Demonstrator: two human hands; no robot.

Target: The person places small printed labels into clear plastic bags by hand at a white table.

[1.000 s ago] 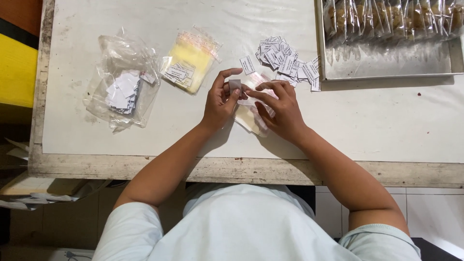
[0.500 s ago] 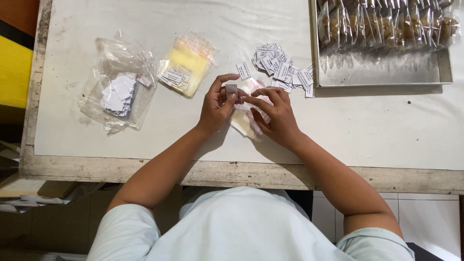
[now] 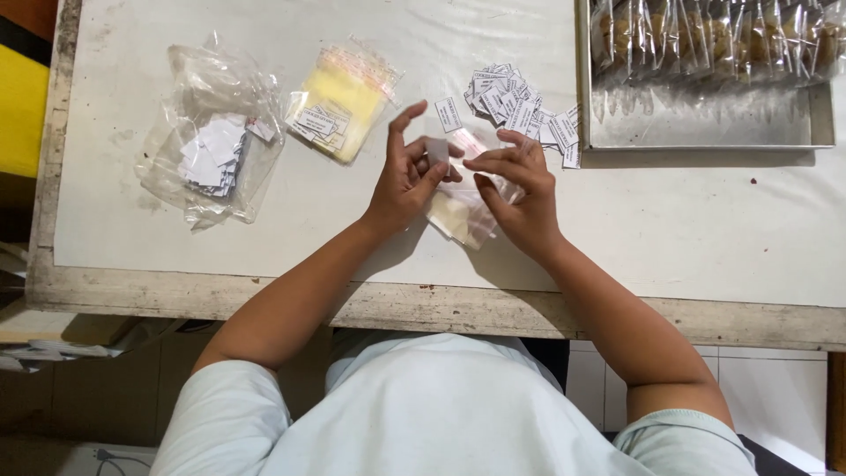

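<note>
Left hand (image 3: 407, 176): we pinch a small paper slip (image 3: 437, 150).
Right hand (image 3: 522, 189): fingers closed on clear packet (image 3: 463, 211).
Tip: we keep the packet mouth open.

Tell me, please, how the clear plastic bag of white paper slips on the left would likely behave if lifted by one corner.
The clear plastic bag looks crumpled and thin, so it would probably sag. The white slips lie loose inside, so they would likely slide downward. It seems light and probably slippery.

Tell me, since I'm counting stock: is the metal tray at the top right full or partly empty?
Partly empty. The metal tray holds clear wrapped packets along its far side only; its near strip is bare metal.
</note>
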